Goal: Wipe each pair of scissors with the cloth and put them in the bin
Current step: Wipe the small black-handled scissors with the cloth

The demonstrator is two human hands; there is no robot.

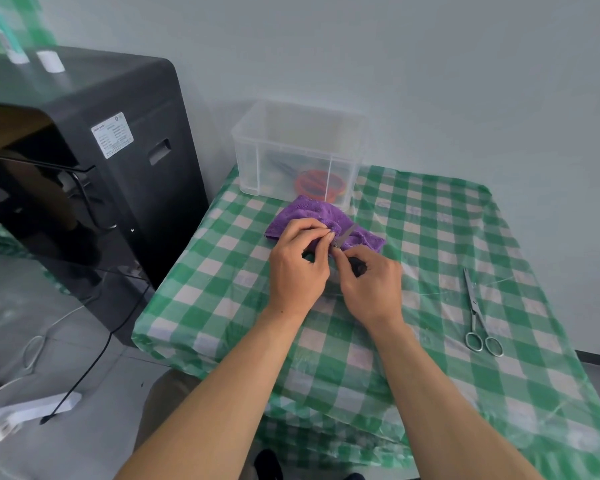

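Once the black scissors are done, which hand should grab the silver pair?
Right. The silver scissors lie on the right side of the table, nearer the right hand; the left hand would have to cross over. Both hands currently hold the black scissors at the cloth.

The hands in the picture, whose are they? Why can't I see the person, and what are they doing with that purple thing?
The camera sits on a person's head and looks down, so you only see their arms. The left hand and the right hand both hold a pair of black-handled scissors. The blade lies on the purple cloth, which is for wiping. All this is on a table with a green checked cover. Another pair, the silver scissors, lies to the right, not yet wiped. At the back stands a clear bin, and what looks like orange-handled scissors is inside it.
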